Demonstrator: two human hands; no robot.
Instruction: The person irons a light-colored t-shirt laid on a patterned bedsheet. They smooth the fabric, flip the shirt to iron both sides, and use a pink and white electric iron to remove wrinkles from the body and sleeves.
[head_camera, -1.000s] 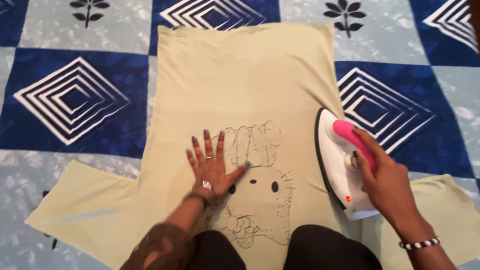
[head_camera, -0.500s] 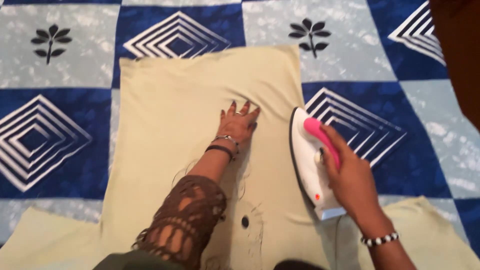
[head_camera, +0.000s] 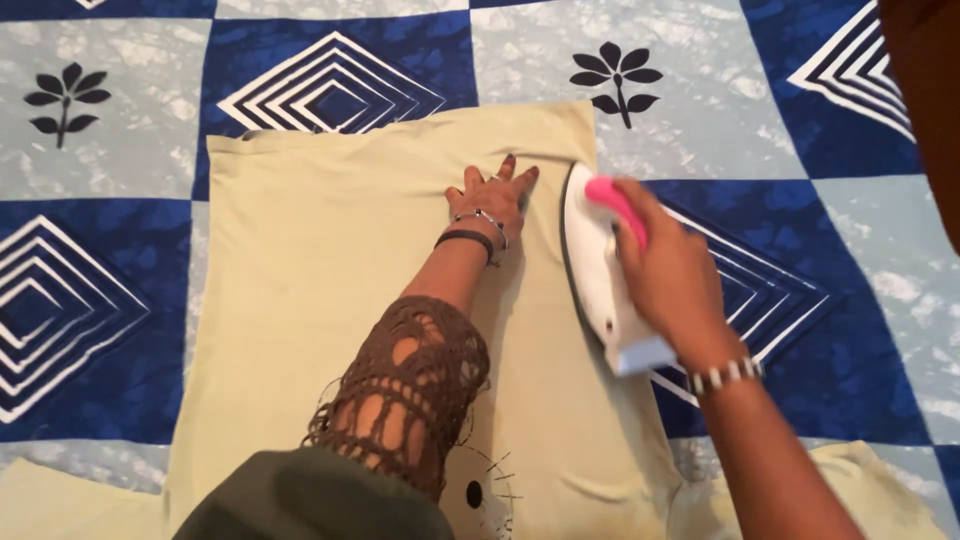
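A pale yellow-green T-shirt (head_camera: 330, 260) with a black cartoon print lies spread flat on a patterned sheet. My left hand (head_camera: 492, 195) presses flat on the shirt near its far hem, fingers together. A brown net sleeve covers that forearm. My right hand (head_camera: 668, 275) grips the pink handle of a white iron (head_camera: 598, 270), which rests on the shirt's right edge just right of my left hand. A black-and-white bead bracelet is on my right wrist.
The blue, white and grey patchwork sheet (head_camera: 120, 290) with diamond and leaf patterns covers the whole surface around the shirt. A dark brown edge (head_camera: 930, 90) stands at the upper right corner.
My left hand slid from the printed chest up toward the far hem. The iron moved forward along the shirt's right edge with my right hand.
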